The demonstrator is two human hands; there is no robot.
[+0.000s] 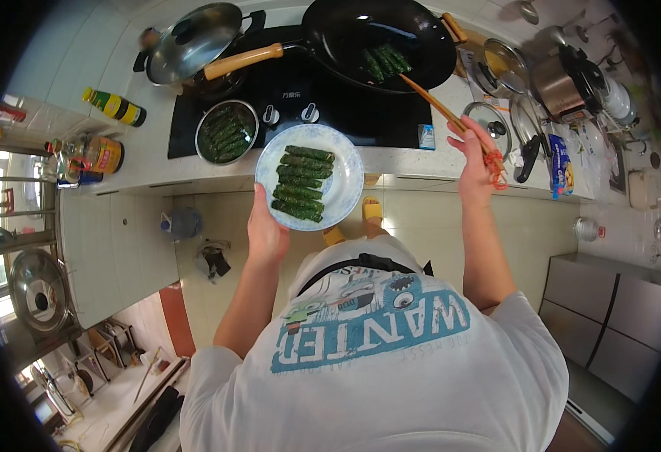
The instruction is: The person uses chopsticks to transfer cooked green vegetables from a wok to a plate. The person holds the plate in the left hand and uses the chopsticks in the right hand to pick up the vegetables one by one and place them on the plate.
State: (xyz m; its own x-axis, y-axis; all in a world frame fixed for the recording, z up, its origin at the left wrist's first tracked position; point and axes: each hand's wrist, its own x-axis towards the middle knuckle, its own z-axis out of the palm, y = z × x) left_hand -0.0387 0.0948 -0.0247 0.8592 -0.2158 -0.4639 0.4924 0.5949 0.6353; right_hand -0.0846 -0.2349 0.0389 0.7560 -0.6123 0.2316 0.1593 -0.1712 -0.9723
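My left hand (267,229) grips the left rim of a white plate with a pale blue pattern (344,195). On it lies a row of several green leaf-wrapped rolls (302,183). My right hand (474,161) holds a pair of wooden chopsticks (435,101), whose tips reach over the near rim of a black wok (353,34). A few more green rolls (387,62) rest side by side in the wok, just beyond the tips. Left of the plate, a round metal dish (199,138) holds further dark green rolls (226,133).
The wok's wooden handle (245,61) points left across the black cooktop (341,127). A lidded pot (195,45) stands at the back left. Sauce bottles (114,106) line the left counter. Glass lids (485,121) and a rice cooker (567,85) occupy the right.
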